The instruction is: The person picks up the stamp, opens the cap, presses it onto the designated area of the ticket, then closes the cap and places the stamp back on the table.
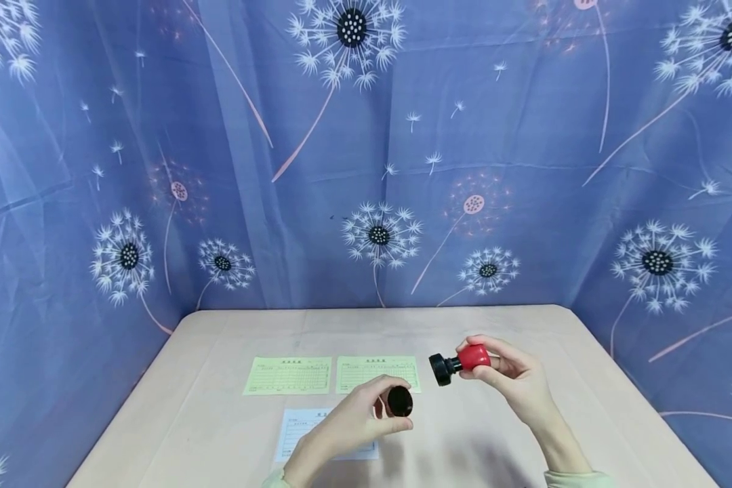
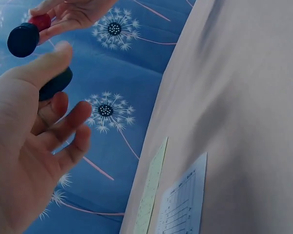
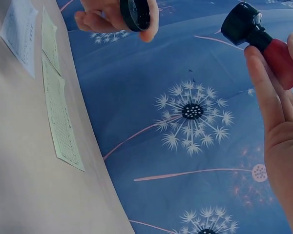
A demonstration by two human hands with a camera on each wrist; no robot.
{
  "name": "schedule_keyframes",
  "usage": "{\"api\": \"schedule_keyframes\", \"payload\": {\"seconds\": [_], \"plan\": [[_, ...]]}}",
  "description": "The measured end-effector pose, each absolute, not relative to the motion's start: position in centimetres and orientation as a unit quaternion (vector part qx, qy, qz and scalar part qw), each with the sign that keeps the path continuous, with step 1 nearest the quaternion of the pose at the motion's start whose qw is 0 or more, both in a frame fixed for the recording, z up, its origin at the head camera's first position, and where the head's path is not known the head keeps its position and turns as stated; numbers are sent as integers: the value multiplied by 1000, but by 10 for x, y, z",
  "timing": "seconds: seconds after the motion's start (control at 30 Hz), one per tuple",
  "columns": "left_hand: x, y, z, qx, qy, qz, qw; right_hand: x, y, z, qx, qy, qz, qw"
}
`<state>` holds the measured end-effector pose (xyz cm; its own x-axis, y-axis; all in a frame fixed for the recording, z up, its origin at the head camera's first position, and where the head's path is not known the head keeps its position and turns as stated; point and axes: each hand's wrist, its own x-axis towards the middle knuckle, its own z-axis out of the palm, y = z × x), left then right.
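My right hand (image 1: 515,376) grips the red handle of a stamp (image 1: 444,369), which is held sideways above the table with its black round head pointing left. In my left hand (image 1: 369,413) a round black cap (image 1: 400,401) is pinched between thumb and fingers, its hollow side turned toward the head camera. A gap separates cap and stamp head. From the right wrist view, the stamp (image 3: 241,24) shows a black neck below its head, and the cap (image 3: 136,13) shows its rim. The left wrist view catches the cap (image 2: 56,85) partly behind the thumb.
Two green printed forms (image 1: 288,376) (image 1: 378,369) lie side by side on the pale table (image 1: 219,434). A light blue form (image 1: 289,430) lies nearer me, partly covered by my left forearm. Blue dandelion-patterned cloth (image 1: 317,237) stands behind and on both sides.
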<state>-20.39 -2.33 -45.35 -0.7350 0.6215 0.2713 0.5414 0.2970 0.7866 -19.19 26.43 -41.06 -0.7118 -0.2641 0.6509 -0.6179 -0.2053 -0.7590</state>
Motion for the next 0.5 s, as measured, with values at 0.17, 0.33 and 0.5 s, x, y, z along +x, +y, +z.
{"api": "schedule_keyframes", "payload": {"seconds": [0.17, 0.33, 0.5], "plan": [[-206, -22, -458, 337, 813, 474, 26, -192, 264, -412, 350, -628, 683, 132], [-209, -18, -459, 313, 823, 473, 38, -193, 266, -411, 353, -618, 689, 136], [-215, -13, -462, 308, 824, 473, 31, -192, 267, -411, 339, -629, 686, 137]]}}
